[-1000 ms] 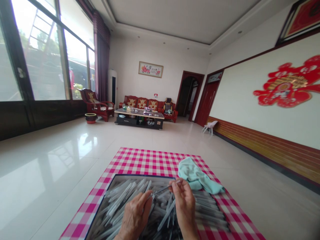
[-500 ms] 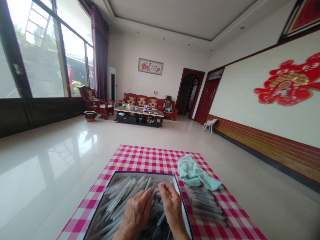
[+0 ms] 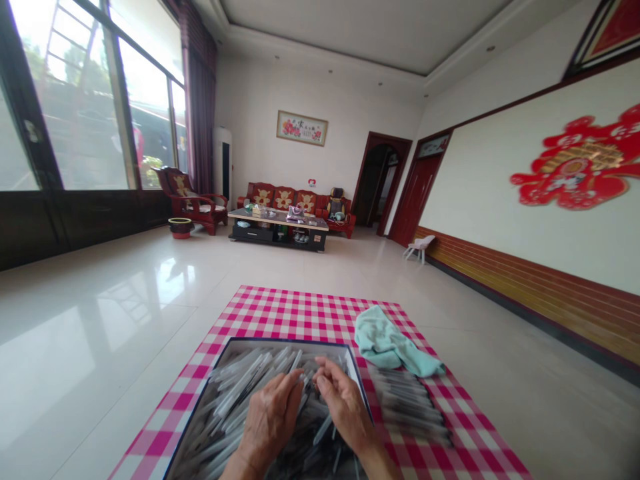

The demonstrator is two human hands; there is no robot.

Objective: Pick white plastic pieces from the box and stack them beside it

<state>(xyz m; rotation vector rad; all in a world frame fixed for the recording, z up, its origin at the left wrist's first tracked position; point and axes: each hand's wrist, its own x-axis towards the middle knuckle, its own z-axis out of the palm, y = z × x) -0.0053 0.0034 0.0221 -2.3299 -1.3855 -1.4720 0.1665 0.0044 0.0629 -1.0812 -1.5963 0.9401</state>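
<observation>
A shallow box (image 3: pixel 295 342) with a dark blue edge holds a heap of slim, translucent pen barrels (image 3: pixel 243 390) and some darker slender pieces. Above the heap, my left hand (image 3: pixel 273 413) has its thumb and fingers pinched together; a small pale tip shows at them, too small to name. My right hand (image 3: pixel 345 403) faces it a short gap away, thumb and forefinger curled together, and what they hold is not clear. To the right of the box lies a row of pens (image 3: pixel 413 407), clear with dark ends, partly blurred.
A mint-green cloth (image 3: pixel 387 347) lies crumpled beyond the pens on the pink checked tablecloth (image 3: pixel 295 310). Farther off are a low coffee table (image 3: pixel 277 230), a red wooden sofa (image 3: pixel 283 197), an armchair (image 3: pixel 187 203) and a small white stool (image 3: pixel 419 248).
My hands have drawn slightly apart at the fingertips, which were nearly touching around a small clear piece. My right hand has shifted a little to the right. The view has tilted slightly.
</observation>
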